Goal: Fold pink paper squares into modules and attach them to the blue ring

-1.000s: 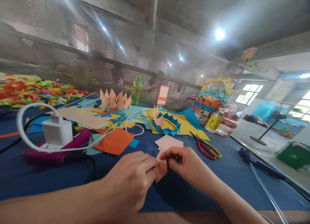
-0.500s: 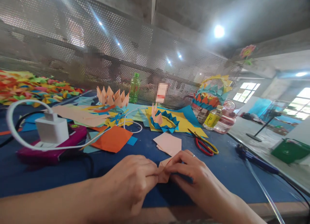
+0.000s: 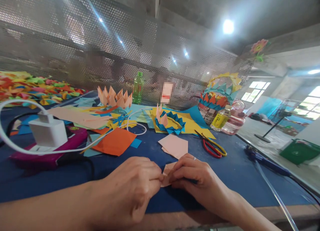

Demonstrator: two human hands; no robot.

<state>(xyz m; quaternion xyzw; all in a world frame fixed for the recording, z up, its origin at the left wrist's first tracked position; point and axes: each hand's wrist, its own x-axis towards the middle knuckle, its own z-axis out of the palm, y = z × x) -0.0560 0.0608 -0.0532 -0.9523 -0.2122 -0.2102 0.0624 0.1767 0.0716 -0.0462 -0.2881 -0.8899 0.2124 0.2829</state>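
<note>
Between my hands is a small pink piece of folded paper (image 3: 168, 172), just above the table's front part. My left hand (image 3: 140, 184) pinches its left side, fingers closed. On the other side my right hand (image 3: 193, 177), with a ring on one finger, grips the paper between thumb and fingertips. Parts of the paper are hidden behind the fingers. Just beyond lie loose pink paper sheets (image 3: 174, 146). Further back a ring of blue folded paper (image 3: 172, 122) with some pink points rests on yellow sheets. Scissors (image 3: 211, 146) with red and yellow handles lie to the right.
At left a white charger (image 3: 48, 132) sits on a purple power strip (image 3: 72, 142), its white cable looping over the table. Orange paper (image 3: 116, 141) lies beside it. Bottles (image 3: 221, 117) stand at back right. A blue glue gun (image 3: 267, 164) with a clear stick lies at right.
Both hands stay on the pink paper, and the fingers of my right hand have closed further over it. The view has shifted slightly.
</note>
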